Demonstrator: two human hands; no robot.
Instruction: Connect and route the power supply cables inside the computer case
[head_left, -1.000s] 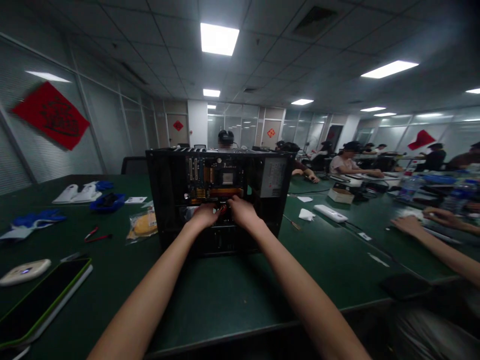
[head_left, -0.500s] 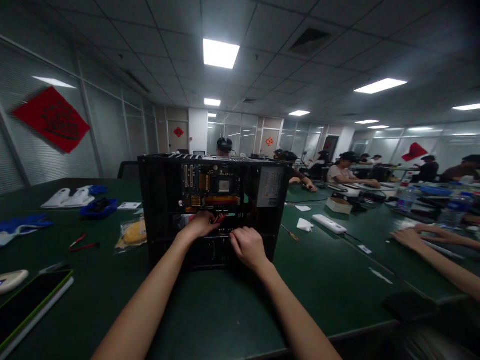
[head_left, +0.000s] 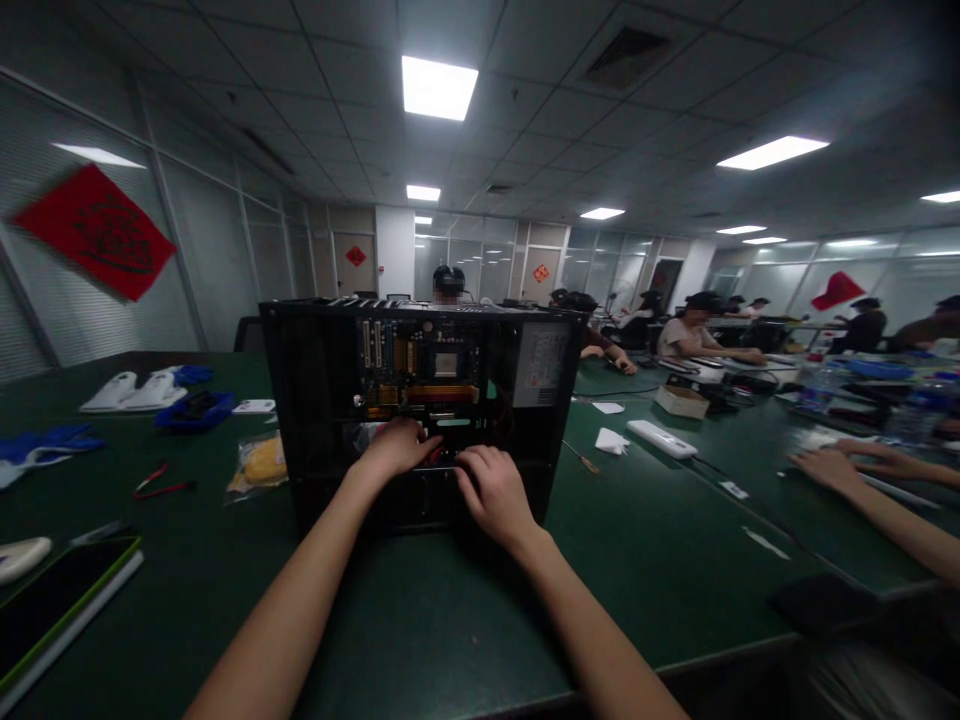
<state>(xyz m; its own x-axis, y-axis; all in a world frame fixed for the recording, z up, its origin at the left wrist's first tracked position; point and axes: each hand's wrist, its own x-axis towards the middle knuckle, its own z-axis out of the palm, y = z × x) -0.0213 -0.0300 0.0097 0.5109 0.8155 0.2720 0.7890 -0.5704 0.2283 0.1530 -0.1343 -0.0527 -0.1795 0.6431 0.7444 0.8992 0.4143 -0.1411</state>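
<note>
A black computer case [head_left: 420,505] stands on the table in front of me with its side open. Inside it sit a motherboard [head_left: 420,365] with a square metal processor [head_left: 447,364] and a labelled power supply [head_left: 541,365]. My left hand [head_left: 394,448] reaches into the lower bay, its fingers curled at a red cable [head_left: 435,455]; the fingertips are partly hidden. Behind that hand shows a piece of clear plastic [head_left: 364,434]. My right hand [head_left: 495,490] is at the bay's lower rail, fingers over it and thumb in front.
On the left lie a bagged yellow sponge [head_left: 264,462], a red-black cable [head_left: 161,482], a blue tray [head_left: 196,411], gloves [head_left: 49,445] and a phone [head_left: 67,605]. A screwdriver [head_left: 585,460] and a power strip [head_left: 661,439] lie right. A co-worker's hands [head_left: 840,468] are far right.
My left hand has moved slightly lower in the bay, and the red cable shows less and lower. My right-hand fingers have straightened a little at the rail. The view has shifted slightly.
</note>
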